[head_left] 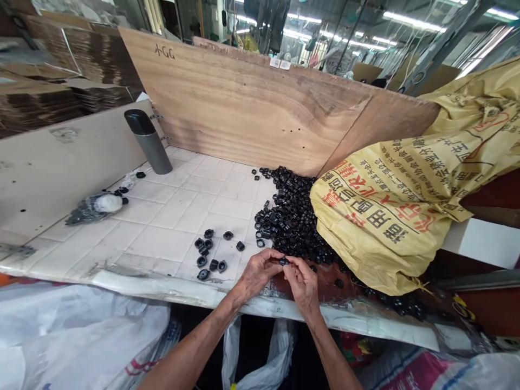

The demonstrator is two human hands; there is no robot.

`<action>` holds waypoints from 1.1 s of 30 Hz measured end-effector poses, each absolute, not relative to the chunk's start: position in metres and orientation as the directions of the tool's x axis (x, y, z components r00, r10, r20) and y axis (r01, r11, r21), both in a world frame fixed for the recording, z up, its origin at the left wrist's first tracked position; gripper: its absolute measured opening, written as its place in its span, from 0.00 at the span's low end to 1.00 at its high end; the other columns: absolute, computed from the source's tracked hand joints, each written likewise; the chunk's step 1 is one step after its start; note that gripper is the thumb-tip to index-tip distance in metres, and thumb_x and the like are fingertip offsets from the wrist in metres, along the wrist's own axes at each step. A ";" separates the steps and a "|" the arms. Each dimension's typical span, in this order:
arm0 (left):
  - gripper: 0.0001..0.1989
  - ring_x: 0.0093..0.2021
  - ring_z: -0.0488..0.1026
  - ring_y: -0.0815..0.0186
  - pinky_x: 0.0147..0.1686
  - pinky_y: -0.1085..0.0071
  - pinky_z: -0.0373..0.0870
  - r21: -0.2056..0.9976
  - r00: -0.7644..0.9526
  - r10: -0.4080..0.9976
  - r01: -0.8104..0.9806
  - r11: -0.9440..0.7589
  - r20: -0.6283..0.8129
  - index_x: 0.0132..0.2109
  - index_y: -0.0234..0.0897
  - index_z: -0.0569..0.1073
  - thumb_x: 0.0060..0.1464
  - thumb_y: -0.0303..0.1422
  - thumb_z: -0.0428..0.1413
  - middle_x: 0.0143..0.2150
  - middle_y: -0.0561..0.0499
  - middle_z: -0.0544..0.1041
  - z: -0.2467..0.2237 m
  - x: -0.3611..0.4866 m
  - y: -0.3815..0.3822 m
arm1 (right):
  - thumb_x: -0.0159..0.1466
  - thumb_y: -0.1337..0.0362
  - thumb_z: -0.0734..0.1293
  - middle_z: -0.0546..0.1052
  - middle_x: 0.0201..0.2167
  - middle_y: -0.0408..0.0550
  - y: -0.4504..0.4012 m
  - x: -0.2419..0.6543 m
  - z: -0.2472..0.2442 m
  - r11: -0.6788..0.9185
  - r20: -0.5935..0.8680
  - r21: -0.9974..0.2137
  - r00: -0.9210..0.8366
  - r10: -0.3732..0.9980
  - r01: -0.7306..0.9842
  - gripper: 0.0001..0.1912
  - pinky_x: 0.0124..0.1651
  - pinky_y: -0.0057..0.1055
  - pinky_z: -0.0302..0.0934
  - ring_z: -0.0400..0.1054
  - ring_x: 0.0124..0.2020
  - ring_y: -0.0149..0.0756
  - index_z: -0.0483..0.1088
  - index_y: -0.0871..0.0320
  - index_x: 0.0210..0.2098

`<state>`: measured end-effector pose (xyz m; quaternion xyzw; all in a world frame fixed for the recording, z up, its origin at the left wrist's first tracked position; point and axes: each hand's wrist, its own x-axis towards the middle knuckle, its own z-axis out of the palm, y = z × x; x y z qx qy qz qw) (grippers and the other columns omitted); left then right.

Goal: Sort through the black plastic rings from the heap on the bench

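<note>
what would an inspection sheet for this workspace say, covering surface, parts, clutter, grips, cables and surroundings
Surface: pale table with grid lines, reddish at front right
Parts: heap of black pieces beside yellow sack; loose pieces to its left
Clutter: flask and plastic bag at left
Grips: left hand and right hand together hold one black piece
Cables: nothing seen on the table; background too busy to tell
Surroundings: wooden board behind, stacked cardboard left, tube lights overhead
</note>
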<state>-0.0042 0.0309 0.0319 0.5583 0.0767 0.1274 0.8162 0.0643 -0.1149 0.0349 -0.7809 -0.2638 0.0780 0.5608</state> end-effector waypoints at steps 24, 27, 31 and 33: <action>0.11 0.40 0.78 0.62 0.44 0.67 0.73 0.963 0.936 0.351 -0.108 0.246 0.015 0.45 0.35 0.75 0.53 0.30 0.61 0.40 0.48 0.80 0.030 -0.002 0.033 | 0.67 0.51 0.64 0.69 0.21 0.42 -0.116 0.066 0.043 -0.296 0.136 -0.909 0.880 0.455 0.294 0.20 0.28 0.27 0.57 0.63 0.24 0.32 0.71 0.58 0.26; 0.11 0.41 0.78 0.62 0.44 0.67 0.73 0.964 0.937 0.350 -0.107 0.242 0.016 0.45 0.35 0.76 0.54 0.31 0.61 0.40 0.47 0.81 0.030 -0.002 0.033 | 0.64 0.51 0.67 0.76 0.30 0.45 -0.116 0.067 0.041 -0.257 0.128 -0.925 0.868 0.481 0.279 0.15 0.33 0.28 0.62 0.68 0.30 0.35 0.75 0.57 0.39; 0.12 0.42 0.78 0.61 0.46 0.66 0.73 0.961 0.941 0.338 -0.110 0.255 0.018 0.46 0.35 0.76 0.54 0.31 0.61 0.41 0.47 0.81 0.027 -0.001 0.033 | 0.66 0.50 0.65 0.70 0.21 0.41 -0.115 0.067 0.039 -0.327 0.093 -0.909 0.892 0.442 0.257 0.18 0.28 0.27 0.60 0.63 0.23 0.32 0.74 0.58 0.32; 0.13 0.41 0.79 0.61 0.45 0.66 0.74 0.958 0.946 0.323 -0.108 0.267 0.017 0.47 0.34 0.75 0.54 0.31 0.60 0.41 0.47 0.81 0.025 -0.001 0.033 | 0.66 0.51 0.65 0.71 0.23 0.41 -0.114 0.066 0.039 -0.295 0.103 -0.919 0.881 0.463 0.262 0.17 0.29 0.27 0.61 0.64 0.24 0.32 0.74 0.58 0.40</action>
